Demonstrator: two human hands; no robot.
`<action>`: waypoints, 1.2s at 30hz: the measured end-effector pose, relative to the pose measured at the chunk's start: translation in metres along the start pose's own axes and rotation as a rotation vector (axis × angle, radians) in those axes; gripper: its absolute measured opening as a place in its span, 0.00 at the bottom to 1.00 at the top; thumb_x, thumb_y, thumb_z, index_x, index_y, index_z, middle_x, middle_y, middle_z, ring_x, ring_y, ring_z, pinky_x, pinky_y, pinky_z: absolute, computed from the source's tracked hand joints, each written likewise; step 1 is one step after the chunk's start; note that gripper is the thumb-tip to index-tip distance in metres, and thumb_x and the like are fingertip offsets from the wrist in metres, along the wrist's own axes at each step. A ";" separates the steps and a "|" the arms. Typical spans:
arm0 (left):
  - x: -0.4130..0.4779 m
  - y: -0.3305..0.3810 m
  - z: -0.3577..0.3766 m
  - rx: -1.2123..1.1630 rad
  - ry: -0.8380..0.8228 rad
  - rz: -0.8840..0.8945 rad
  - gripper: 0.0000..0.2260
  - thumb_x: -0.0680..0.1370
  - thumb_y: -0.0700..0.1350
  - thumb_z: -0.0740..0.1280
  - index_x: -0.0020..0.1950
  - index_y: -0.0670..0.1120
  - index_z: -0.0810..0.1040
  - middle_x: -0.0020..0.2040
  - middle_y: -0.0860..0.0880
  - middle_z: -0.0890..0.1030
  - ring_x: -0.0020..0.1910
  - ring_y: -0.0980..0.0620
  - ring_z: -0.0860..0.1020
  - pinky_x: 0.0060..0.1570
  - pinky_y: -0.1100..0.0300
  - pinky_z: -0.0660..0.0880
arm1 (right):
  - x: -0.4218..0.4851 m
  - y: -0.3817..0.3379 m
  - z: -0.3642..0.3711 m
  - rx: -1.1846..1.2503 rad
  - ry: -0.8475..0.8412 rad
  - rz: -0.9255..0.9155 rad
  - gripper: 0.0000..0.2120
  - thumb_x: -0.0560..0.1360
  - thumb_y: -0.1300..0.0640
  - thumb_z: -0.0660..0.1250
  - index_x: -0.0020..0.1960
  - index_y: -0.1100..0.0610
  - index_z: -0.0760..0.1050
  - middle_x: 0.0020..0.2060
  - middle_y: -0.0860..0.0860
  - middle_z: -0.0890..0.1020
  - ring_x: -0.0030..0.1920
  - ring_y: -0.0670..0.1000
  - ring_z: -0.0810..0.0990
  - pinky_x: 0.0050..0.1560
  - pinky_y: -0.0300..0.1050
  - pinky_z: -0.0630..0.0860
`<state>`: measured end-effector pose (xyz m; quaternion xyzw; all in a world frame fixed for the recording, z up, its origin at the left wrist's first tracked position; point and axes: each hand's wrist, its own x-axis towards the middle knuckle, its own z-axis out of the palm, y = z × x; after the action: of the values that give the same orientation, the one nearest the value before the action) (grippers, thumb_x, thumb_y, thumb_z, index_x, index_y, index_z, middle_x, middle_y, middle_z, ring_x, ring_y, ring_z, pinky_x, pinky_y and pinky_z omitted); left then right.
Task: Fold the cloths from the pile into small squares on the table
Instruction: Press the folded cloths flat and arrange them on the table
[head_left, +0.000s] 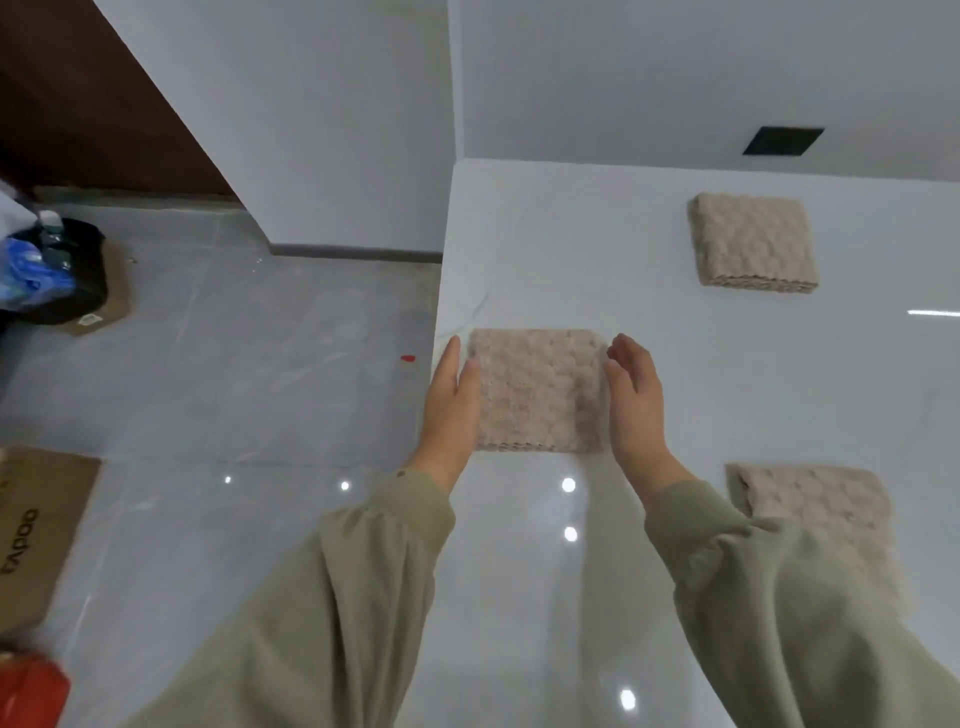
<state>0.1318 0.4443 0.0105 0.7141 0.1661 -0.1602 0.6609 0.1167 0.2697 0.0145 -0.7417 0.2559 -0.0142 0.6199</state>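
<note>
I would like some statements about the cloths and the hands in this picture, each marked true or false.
1. Three folded cloths lie on the table. True.
2. The left hand and the right hand flank the left cloth. True.
3. The far cloth lies on top of the near cloth. False: they lie apart.
4. The left cloth is held up in the air. False: it lies flat on the table.
5. The cardboard box stands on the table. False: it is on the floor.

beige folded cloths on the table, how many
3: near-left beige cloth at the edge of the white table, far-right cloth, near-right cloth partly behind a green sleeve; more may be hidden.
</note>
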 end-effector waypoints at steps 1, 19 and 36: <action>0.006 -0.001 0.001 -0.013 -0.010 0.001 0.25 0.80 0.57 0.56 0.76 0.54 0.57 0.74 0.55 0.63 0.72 0.57 0.63 0.72 0.51 0.61 | 0.003 0.002 0.005 0.016 0.017 -0.001 0.20 0.80 0.60 0.57 0.72 0.57 0.63 0.69 0.52 0.70 0.69 0.48 0.68 0.66 0.38 0.65; 0.020 -0.009 0.031 -0.015 -0.016 0.116 0.21 0.83 0.44 0.54 0.76 0.47 0.57 0.75 0.54 0.61 0.70 0.64 0.60 0.64 0.76 0.59 | 0.010 0.014 0.025 -0.009 -0.038 -0.024 0.24 0.77 0.54 0.59 0.72 0.54 0.63 0.68 0.47 0.71 0.66 0.44 0.69 0.68 0.41 0.66; 0.015 -0.003 0.004 0.711 0.007 0.393 0.24 0.82 0.45 0.55 0.77 0.46 0.53 0.78 0.51 0.49 0.76 0.56 0.46 0.74 0.62 0.45 | 0.003 0.005 0.015 -0.331 -0.033 -0.135 0.25 0.80 0.56 0.57 0.75 0.58 0.58 0.75 0.52 0.59 0.74 0.48 0.57 0.71 0.37 0.51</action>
<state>0.1436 0.4414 0.0004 0.9168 -0.0369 -0.0760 0.3903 0.1225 0.2818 0.0055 -0.8493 0.1940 -0.0015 0.4910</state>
